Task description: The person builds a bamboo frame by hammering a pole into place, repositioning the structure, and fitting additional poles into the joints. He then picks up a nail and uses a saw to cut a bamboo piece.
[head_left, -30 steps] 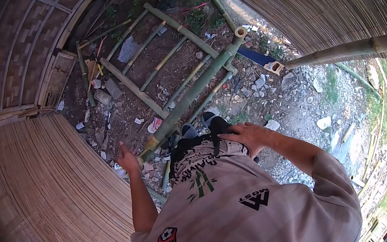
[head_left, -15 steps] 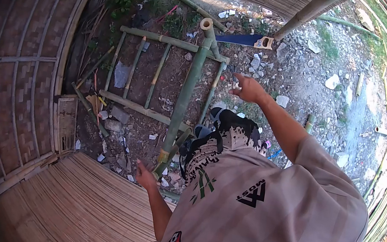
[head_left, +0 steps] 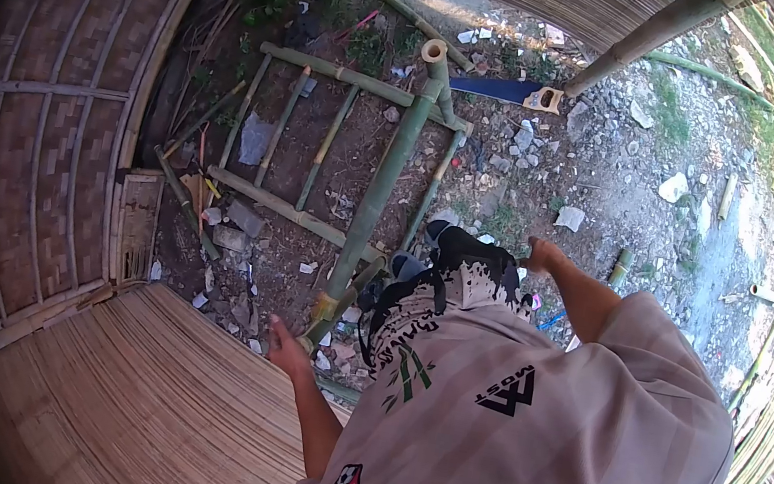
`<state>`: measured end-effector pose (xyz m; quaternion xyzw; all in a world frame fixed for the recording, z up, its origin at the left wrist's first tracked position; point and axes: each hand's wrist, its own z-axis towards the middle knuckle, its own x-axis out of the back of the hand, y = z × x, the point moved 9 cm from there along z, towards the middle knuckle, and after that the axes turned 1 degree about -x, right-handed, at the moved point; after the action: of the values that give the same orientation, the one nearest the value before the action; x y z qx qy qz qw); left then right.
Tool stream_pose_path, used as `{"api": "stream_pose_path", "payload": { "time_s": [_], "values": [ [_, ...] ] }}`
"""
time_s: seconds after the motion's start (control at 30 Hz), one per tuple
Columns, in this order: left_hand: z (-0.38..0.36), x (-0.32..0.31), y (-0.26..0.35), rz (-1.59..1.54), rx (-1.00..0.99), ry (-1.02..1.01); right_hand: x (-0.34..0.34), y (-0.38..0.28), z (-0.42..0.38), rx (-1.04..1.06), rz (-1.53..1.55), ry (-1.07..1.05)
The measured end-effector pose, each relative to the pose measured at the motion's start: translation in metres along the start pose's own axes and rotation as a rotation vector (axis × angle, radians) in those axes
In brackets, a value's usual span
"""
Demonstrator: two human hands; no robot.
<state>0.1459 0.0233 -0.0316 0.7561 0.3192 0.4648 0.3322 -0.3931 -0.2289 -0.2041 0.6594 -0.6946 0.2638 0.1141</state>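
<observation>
My left hand (head_left: 290,355) is beside the lower end of a thick green bamboo pole (head_left: 375,205), one digit stretched out and the rest partly hidden. That pole is the near rail of a bamboo frame (head_left: 294,218) with several thin rungs, standing over the ground ahead of my feet. A short bamboo piece (head_left: 317,335) joins the pole's end close to my left fingers. Near my right knee hangs my right hand (head_left: 537,255), empty, its fingers loosely apart. A handsaw (head_left: 492,88) with a dark blue blade and a light handle lies beyond the frame's upper corner.
Rubble and stones (head_left: 570,217) cover the ground. A bamboo post (head_left: 630,51) rises near the saw. Woven bamboo wall panels (head_left: 47,148) stand on the left, and a slatted bamboo surface (head_left: 150,397) lies below. Cut bamboo pieces (head_left: 621,269) lie to the right.
My right hand has drawn back from beside the frame's corner to near my knee. My left hand stays by the pole's end. The whole view has shifted slightly.
</observation>
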Motion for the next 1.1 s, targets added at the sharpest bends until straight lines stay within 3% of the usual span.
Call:
{"api": "stream_pose_path", "payload": {
  "time_s": [0.13,0.2,0.33,0.6,0.77,0.9,1.1],
  "values": [
    [-0.011,-0.001,0.011,0.004,-0.073,0.014,0.033,-0.028,0.011,0.006,0.016,0.030],
    [-0.016,-0.003,0.018,-0.018,-0.096,0.022,0.061,-0.049,0.019,0.056,0.086,0.181],
    [-0.024,-0.001,0.025,-0.022,-0.092,0.041,0.096,-0.096,0.027,0.152,0.104,0.279],
    [-0.019,-0.002,0.021,0.077,-0.158,0.037,0.126,-0.257,-0.022,0.630,-0.033,0.341],
    [-0.020,-0.005,0.019,0.057,-0.136,0.035,0.124,-0.313,-0.041,0.602,-0.264,0.236],
    [-0.019,-0.008,0.012,0.022,-0.123,0.053,0.114,-0.313,-0.020,0.517,-0.419,0.252],
    [-0.011,-0.007,0.001,0.124,-0.154,0.026,0.118,-0.311,-0.020,0.487,-0.401,0.143]
  ]
}}
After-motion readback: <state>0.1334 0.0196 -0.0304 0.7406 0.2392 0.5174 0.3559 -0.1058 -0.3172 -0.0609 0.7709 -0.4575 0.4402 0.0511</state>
